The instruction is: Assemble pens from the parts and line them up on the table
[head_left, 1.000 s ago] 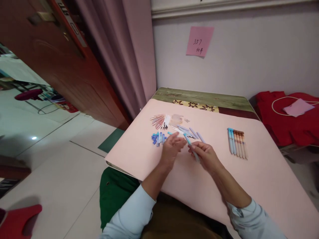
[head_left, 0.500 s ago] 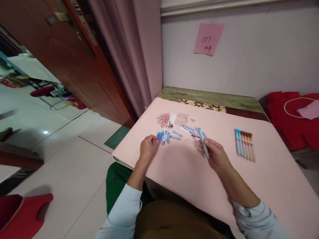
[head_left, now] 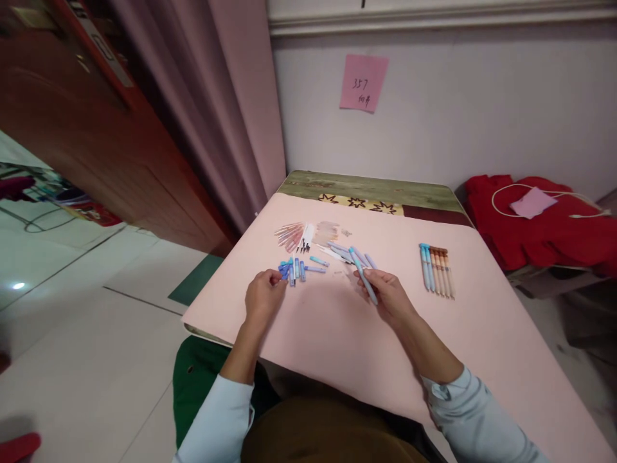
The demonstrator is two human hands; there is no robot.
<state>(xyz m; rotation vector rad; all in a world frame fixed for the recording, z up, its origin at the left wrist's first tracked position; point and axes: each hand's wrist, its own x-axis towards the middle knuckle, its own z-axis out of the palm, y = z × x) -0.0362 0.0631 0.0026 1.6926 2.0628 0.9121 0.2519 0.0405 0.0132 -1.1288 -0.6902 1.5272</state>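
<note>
My right hand (head_left: 388, 294) grips a light blue pen (head_left: 362, 273) between thumb and fingers, holding it tilted above the table. At the left edge of a pile of blue pen parts (head_left: 297, 270), my left hand (head_left: 265, 294) has its fingertips pinched together beside the small dark blue pieces (head_left: 283, 270). Whatever is between those fingertips, if anything, is too small to make out. Behind the pen in my right hand lie several lilac pen barrels (head_left: 340, 249), partly hidden by it. Black-tipped refills (head_left: 303, 245) lie behind the blue parts.
Pinkish clear pen barrels (head_left: 290, 235) and paler ones (head_left: 328, 231) fan out farther back, near a small heap of springs (head_left: 346, 232). A row of blue and brown pens (head_left: 436, 271) lies to the right on the pink-covered table (head_left: 482, 347). A red cloth (head_left: 491, 238) lies beyond.
The camera view has turned right, so everything shifts left in the picture. Both hands keep nearly the same pose over the table, and the blue pen stays in my right hand.
</note>
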